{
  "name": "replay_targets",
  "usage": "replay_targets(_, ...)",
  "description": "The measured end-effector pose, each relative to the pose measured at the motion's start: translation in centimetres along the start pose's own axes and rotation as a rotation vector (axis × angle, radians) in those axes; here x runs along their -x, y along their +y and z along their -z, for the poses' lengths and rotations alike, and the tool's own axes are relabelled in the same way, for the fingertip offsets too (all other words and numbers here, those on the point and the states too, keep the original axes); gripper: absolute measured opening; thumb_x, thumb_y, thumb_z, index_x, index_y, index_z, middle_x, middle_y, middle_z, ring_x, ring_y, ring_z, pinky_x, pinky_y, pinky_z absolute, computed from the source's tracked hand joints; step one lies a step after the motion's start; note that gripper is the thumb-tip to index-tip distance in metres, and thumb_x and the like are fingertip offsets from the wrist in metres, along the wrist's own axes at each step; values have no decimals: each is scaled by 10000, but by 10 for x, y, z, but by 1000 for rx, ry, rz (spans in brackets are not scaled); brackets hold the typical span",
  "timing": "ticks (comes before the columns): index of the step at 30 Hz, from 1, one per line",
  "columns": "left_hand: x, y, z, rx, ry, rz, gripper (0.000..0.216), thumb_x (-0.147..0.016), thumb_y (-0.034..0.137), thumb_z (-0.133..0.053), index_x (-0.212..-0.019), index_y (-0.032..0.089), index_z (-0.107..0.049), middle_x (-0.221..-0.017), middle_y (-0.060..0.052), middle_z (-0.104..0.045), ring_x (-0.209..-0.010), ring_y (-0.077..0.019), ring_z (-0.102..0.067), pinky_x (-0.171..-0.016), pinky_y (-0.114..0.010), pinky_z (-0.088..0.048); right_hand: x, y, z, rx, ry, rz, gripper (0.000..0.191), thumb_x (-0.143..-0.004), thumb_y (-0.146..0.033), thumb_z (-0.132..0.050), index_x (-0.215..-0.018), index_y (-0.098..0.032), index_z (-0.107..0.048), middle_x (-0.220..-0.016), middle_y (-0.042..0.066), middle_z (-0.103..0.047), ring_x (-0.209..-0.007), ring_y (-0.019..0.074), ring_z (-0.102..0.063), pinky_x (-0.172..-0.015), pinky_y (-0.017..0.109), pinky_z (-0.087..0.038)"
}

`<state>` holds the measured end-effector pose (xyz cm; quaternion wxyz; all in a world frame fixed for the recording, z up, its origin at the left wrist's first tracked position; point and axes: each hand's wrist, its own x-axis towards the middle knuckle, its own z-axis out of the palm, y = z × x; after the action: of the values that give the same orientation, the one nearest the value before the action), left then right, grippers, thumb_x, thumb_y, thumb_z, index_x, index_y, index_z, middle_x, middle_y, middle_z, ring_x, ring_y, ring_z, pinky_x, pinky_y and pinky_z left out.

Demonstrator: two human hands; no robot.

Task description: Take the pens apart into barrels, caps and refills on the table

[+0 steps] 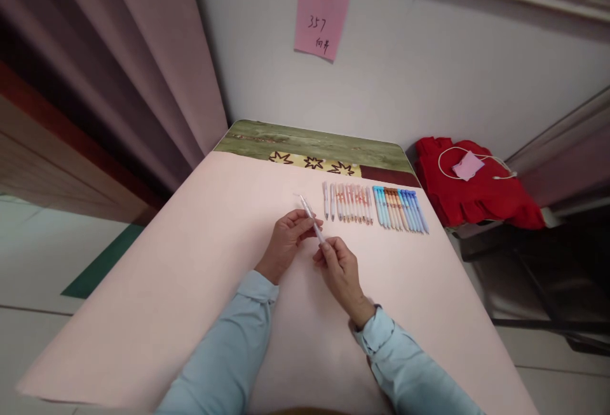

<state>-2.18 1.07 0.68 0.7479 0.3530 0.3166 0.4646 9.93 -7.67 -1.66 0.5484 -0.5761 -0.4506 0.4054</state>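
Between both hands I hold a slim whitish pen [307, 208], tilted, its upper end pointing away from me to the left. My left hand [284, 242] pinches it near the middle. The fingers of my right hand [341, 270] are closed around its lower end. Just beyond and to the right, a row of pens lies side by side: two plain pale pens [329, 201] on the left, then several pinkish clear pens [354, 204]. Right of these lies a second group, with light-blue pens [380, 207], brown-topped cream pens [393, 209] and darker blue pens [415, 211].
A pale pink sheet [190, 275] covers most of the table, leaving a green patterned strip [314, 137] at the far edge. A red cloth [467, 199] with a white cable and pink paper sits to the right. A pink note [321, 20] hangs on the wall.
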Motion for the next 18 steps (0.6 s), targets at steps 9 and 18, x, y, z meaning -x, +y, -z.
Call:
replay_targets(9, 0, 1, 0, 5, 19, 6, 238, -747, 287, -774, -903, 143, -665, -845, -62, -724, -743, -142, -644, -753, -284, -509, 1, 0, -1, -192, 43, -21, 448, -986, -561, -372, -980, -191, -625, -726, 30, -656, -617, 146, -597, -595, 268, -499)
replay_targets(18, 0, -2, -3, -56, 59, 6, 248, -730, 319, -784, -864, 152, -658, -782, -46, -712, -714, -139, -639, -710, -270, -498, -2, 8, -1, -87, -49, -34, 305, -853, -492, -650, -803, -193, -613, -651, -2, -618, -583, 128, -547, -551, 235, -437)
